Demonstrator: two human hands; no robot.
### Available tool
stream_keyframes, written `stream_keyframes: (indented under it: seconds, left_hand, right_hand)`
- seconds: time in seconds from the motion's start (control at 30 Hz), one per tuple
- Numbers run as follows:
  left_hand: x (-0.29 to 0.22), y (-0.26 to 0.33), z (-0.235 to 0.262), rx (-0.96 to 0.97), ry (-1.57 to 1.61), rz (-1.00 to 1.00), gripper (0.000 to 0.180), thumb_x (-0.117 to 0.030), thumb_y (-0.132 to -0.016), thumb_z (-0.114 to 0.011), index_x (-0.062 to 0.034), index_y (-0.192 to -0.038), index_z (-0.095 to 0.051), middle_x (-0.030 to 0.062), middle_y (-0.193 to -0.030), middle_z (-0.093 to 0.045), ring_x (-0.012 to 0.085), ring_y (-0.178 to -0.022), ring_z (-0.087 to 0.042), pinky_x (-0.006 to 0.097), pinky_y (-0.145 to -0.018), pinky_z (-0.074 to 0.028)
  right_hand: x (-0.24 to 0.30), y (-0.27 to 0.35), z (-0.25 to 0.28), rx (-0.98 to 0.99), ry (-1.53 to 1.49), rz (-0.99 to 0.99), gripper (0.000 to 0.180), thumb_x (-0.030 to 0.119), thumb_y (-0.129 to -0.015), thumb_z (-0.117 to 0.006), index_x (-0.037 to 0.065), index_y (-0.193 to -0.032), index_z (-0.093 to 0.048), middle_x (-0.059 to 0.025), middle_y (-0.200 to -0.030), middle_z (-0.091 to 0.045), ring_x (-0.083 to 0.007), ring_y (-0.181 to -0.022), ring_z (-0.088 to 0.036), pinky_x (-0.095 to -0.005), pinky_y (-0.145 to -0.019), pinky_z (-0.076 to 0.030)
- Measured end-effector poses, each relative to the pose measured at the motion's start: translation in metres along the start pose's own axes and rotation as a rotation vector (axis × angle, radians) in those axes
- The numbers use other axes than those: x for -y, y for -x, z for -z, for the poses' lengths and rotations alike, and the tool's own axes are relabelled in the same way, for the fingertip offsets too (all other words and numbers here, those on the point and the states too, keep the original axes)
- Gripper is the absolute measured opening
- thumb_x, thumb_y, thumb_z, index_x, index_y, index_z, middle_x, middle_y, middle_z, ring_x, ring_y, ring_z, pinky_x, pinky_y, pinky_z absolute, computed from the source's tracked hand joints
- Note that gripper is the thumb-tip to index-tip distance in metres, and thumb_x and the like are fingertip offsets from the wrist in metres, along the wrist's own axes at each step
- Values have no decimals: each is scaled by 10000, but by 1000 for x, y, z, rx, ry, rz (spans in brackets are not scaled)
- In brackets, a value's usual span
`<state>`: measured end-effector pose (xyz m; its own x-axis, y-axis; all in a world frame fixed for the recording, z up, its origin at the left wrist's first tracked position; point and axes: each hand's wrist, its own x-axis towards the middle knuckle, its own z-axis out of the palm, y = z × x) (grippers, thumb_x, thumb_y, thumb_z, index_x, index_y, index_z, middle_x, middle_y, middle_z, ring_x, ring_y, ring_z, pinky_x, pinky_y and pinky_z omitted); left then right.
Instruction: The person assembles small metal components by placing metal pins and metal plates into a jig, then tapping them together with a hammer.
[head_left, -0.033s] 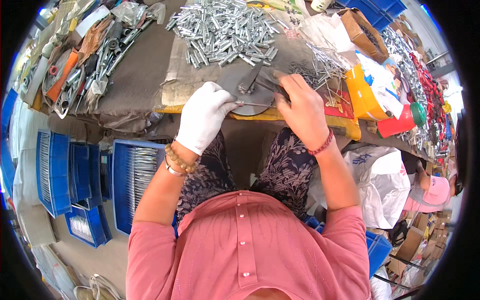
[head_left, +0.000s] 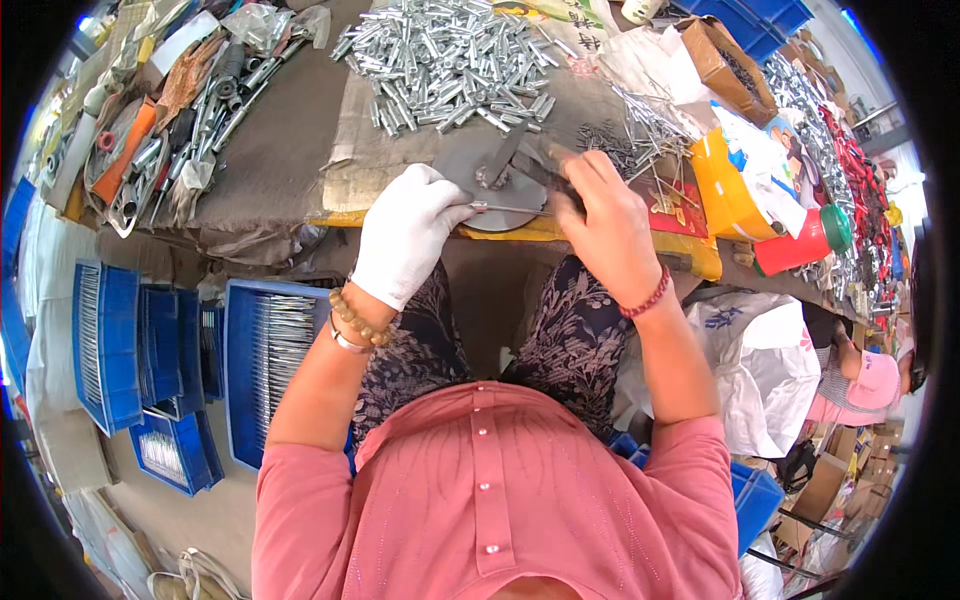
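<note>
My left hand (head_left: 408,230), in a white glove, pinches the end of a thin metal rod (head_left: 518,210) with a short silvery sleeve at the fingertips. The rod lies level over the near edge of a round grey metal plate (head_left: 458,165) on the bench. My bare right hand (head_left: 615,235) is closed around a dark, elongated tool (head_left: 540,173), smeared by motion; its kind is unclear. The tool reaches over the plate beside an upright dark metal piece (head_left: 503,155). The rod's far end passes close to my right fingers.
Behind the plate lies a heap of silvery metal sleeves (head_left: 450,60). Small dark pins (head_left: 610,145) and loose rods (head_left: 655,130) lie to the right, near a yellow container (head_left: 725,185) and a red jar (head_left: 795,245). Blue bins (head_left: 240,380) of rods stand at lower left.
My right hand and the dark tool have shifted slightly, the wrist a little to the right. My left hand and the rod stay in place.
</note>
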<state>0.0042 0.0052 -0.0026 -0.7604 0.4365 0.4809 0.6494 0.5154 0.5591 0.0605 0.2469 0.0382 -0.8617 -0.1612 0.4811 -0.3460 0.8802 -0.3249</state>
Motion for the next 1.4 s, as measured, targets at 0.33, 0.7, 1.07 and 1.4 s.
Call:
stream_keyframes:
  seconds: [0.33,0.7,1.07,1.4]
  left_hand:
    - [0,-2,-1,31,56,18,77,-78,-864,-781,-36,-919,-747,112,-941,-635,314,-935,-646,384,-835,-520]
    - [7,3,1,58,102,30,96,-67,-863,-783,-29,-947,-758,96,-948,-622,291,-949,-638,379,-856,-516]
    - [-9,41,-15,-238,249,307,288,-58,-951,-752,0,-1232,-721,81,-1033,-736,182,-910,-693,295,-865,-554]
    - [-31,61,5,-123,939,727,675,-154,-1019,-669,48,-1594,-379,85,-1071,-771,42,-743,-559,197,-631,-462]
  right_hand:
    - [12,28,2,-18,-101,40,315,18,-906,-699,71,-1215,-730,-116,-1069,-618,-344,-862,-696,-429,-719,-558]
    - [15,13,-9,-89,111,198,194,71,-854,-739,91,-1046,-716,-108,-988,-621,-339,-827,-674,-445,-716,-569]
    - [40,46,-26,411,-689,-528,144,103,-912,-709,-4,-978,-639,-102,-726,-660,-199,-622,-631,-350,-605,-505]
    - [80,59,-54,425,-1009,-661,153,105,-953,-727,-7,-1037,-667,-25,-719,-651,-84,-619,-566,-288,-583,-467]
